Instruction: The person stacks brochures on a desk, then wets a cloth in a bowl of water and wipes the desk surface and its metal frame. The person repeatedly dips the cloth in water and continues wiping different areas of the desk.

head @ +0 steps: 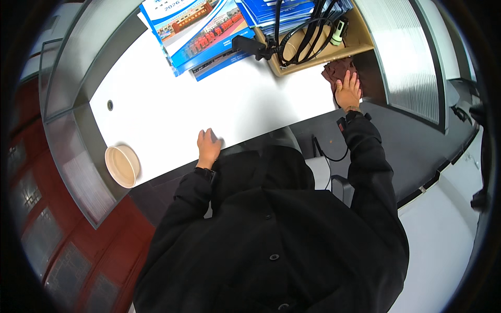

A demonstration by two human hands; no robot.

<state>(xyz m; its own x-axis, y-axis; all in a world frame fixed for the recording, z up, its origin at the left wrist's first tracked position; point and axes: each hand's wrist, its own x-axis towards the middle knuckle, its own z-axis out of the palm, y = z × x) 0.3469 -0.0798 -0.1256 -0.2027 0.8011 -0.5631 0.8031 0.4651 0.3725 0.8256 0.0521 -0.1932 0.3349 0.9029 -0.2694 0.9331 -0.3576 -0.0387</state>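
My right hand [348, 92] lies flat with its fingers spread on a crumpled dark brown cloth [336, 72], at the right end of the white desk [250, 101]. The cloth touches the front side of a cardboard box [321, 64]. My left hand [209, 144] rests at the desk's front edge, its fingers curled down on the surface; whether anything is under them cannot be told. A round, pale beige tub [122, 166] stands at the desk's left front corner, away from both hands.
Blue and white brochures [203, 31] lie stacked at the back. The box holds more brochures [274, 15], black cables [309, 39] and a pale green and black flashlight [338, 32]. Ribbed translucent partitions [411, 58] flank the desk. A cable [336, 159] hangs below the front edge.
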